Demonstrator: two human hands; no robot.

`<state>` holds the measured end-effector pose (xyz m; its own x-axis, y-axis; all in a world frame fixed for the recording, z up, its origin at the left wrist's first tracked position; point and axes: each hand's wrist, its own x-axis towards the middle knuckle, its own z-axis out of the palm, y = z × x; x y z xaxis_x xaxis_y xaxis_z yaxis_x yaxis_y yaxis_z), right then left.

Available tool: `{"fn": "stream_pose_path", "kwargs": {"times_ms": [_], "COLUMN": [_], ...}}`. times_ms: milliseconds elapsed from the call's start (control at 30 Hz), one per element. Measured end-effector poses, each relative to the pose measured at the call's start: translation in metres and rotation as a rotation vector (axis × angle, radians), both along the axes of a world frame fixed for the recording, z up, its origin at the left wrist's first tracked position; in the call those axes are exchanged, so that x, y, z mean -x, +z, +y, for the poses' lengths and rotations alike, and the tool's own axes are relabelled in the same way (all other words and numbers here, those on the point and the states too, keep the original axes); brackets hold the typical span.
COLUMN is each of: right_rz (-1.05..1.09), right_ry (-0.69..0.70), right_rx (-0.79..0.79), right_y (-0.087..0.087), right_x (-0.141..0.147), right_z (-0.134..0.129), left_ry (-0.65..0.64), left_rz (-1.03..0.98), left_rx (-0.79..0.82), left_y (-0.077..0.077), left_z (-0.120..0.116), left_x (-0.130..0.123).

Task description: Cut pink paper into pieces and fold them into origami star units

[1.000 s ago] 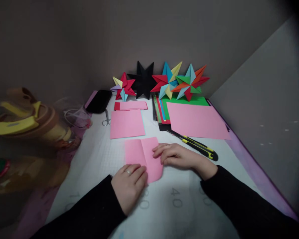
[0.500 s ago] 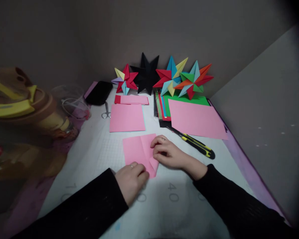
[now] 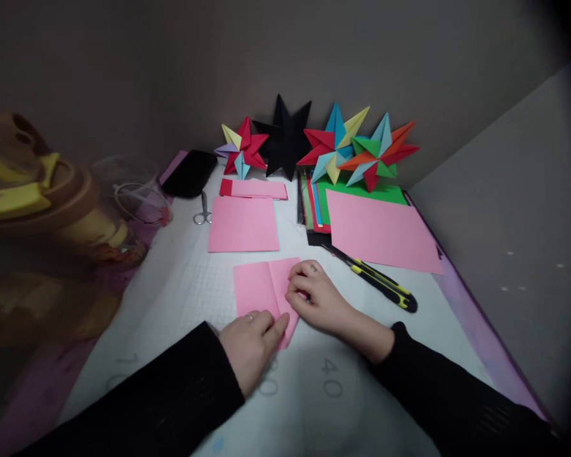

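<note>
A pink sheet of paper (image 3: 254,287) with a crease down its middle lies in front of me on the gridded table cover. My left hand (image 3: 250,346), wearing a ring, holds its lower edge, fingers curled and thumb stretched over the lower right part. At the right edge, my right hand (image 3: 320,295) has its fingers closed on the paper, which folds in at the lower right corner. The fingertips partly hide that fold. Just beyond lies a squarish stack of pink paper (image 3: 244,225). A black-and-yellow utility knife (image 3: 380,282) rests right of my right hand.
Folded paper stars, one black (image 3: 285,143) and several multicoloured, lean on the back wall. Small scissors (image 3: 202,212), a dark phone-like slab (image 3: 190,174) and pink strips (image 3: 257,189) lie at the back left. A large pink sheet (image 3: 383,231) covers coloured papers. A brown-and-yellow object (image 3: 61,203) stands left.
My right hand's fingers have moved slightly left and closed more on the paper's right edge. The lower right corner is folded further, and my left thumb now stretches over it. The view has shifted a little.
</note>
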<state>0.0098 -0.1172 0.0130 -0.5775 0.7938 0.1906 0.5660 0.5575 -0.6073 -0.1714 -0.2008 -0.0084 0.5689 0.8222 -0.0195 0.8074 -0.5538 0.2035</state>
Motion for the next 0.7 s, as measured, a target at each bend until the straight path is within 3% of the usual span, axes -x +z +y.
{"fn": "stream_pose_path", "kwargs": {"times_ms": [333, 700], "right_rz": [-0.015, -0.025], "right_ry": [-0.076, -0.095], "right_rx": [0.01, -0.003], "right_y": [0.0, -0.0023], "right_x": [0.0028, 0.0029], "right_z": [-0.0015, -0.0012], "left_ry": [-0.026, -0.049], "left_rz": [0.043, 0.011], "left_rx": [0.065, -0.047], "left_y": [0.0022, 0.0032], "left_z": [0.0004, -0.0003], "left_x": [0.0005, 0.0002]}}
